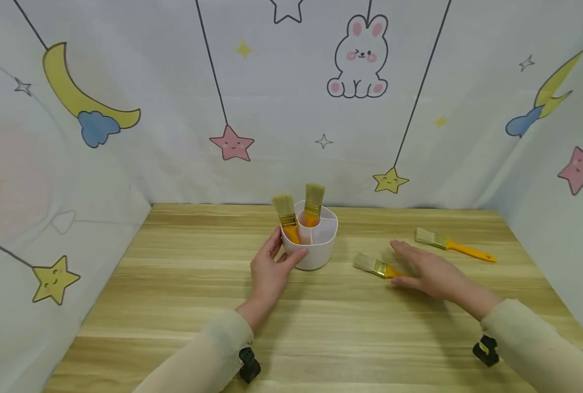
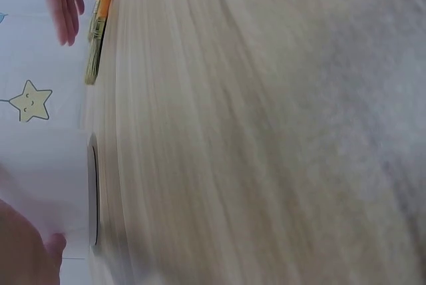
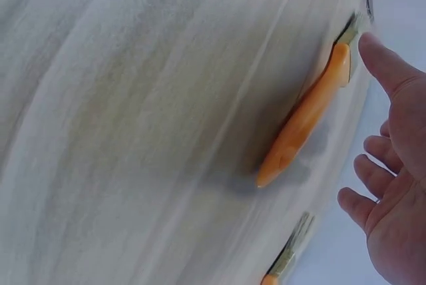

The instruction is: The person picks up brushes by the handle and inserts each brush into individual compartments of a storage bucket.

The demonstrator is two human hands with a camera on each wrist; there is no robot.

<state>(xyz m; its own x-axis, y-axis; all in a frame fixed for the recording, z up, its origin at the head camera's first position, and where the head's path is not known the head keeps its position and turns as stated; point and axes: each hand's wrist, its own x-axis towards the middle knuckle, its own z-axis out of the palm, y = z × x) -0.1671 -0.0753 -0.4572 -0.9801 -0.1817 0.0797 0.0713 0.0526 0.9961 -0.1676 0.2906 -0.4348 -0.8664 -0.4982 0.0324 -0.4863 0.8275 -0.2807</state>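
My left hand [image 1: 270, 270] grips the side of a white divided holder [image 1: 316, 255], thumb on its front wall and fingers around the left. Two paintbrushes stand in it bristles up: one paintbrush [image 1: 286, 213] in the left compartment, another paintbrush [image 1: 313, 202] in the round middle one. My right hand [image 1: 431, 271] hovers over a paintbrush [image 1: 377, 266] lying on the table, its fingers extended and its thumb by the orange handle. In the right wrist view that handle [image 3: 303, 122] lies beside the hand, with a gap between thumb and fingers.
Another paintbrush [image 1: 455, 246] lies farther back at the right, its handle pointing right. The wooden table [image 1: 183, 295] meets a white cloth backdrop [image 1: 173, 164] printed with stars, moons and a rabbit, which also encloses both sides.
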